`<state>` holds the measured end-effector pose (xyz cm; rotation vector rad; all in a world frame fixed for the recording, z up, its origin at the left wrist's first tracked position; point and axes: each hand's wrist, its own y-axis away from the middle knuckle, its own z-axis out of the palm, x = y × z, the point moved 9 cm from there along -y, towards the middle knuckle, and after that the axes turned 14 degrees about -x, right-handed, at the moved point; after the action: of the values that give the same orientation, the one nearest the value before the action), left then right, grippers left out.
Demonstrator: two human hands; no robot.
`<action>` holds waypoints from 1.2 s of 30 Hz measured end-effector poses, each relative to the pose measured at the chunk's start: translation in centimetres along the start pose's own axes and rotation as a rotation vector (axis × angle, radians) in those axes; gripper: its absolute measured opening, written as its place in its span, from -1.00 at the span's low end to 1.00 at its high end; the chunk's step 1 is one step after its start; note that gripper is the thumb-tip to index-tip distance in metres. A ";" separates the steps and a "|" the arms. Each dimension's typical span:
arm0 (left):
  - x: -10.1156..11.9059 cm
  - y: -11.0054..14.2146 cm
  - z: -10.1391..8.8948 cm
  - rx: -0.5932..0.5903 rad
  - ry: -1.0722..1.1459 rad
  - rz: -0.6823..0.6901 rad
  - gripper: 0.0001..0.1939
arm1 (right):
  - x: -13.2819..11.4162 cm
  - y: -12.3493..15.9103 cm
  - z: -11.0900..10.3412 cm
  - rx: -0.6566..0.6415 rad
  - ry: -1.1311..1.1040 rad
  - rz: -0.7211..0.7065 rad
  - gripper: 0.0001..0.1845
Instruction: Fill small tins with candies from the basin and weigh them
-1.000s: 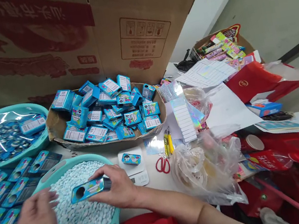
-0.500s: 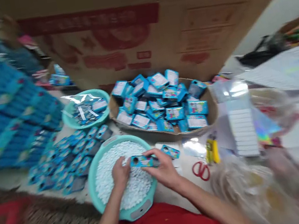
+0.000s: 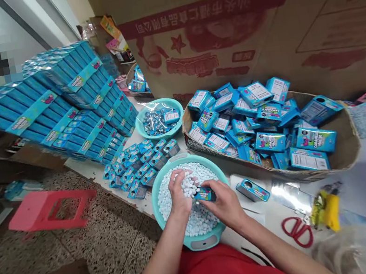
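Note:
My left hand (image 3: 178, 198) is cupped around a heap of small white candies (image 3: 188, 185), above a turquoise basin (image 3: 155, 193) full of the same white pieces. Pinched in the fingers of my right hand (image 3: 228, 203) is a small blue candy box (image 3: 204, 193), held against the heap; its opening is hidden. A few pieces hang between the two hands. Another blue box with a round hole in its top (image 3: 252, 190) lies just right of the basin.
A cardboard tray (image 3: 344, 146) of blue boxes stands beyond the basin. Rows of small boxes (image 3: 142, 168) and a second basin (image 3: 177, 102) are to the left. Red scissors (image 3: 297, 231) lie at right, a red stool (image 3: 47, 210) on the floor. A large carton (image 3: 208, 38) rises behind.
My left hand has scooped up white candies and brought them to the box in my right hand. The view has swung left, showing more stacked boxes and floor.

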<state>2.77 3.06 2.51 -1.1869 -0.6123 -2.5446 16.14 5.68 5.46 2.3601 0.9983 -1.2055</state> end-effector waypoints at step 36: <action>1.8 -1.0 1.9 0.060 -0.372 0.255 -0.78 | 0.4 -0.6 -0.6 0.037 -0.037 0.114 -0.65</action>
<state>2.46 4.69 4.74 -1.6187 -0.5672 -2.0977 16.25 6.59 5.49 2.3783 0.8252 -1.2297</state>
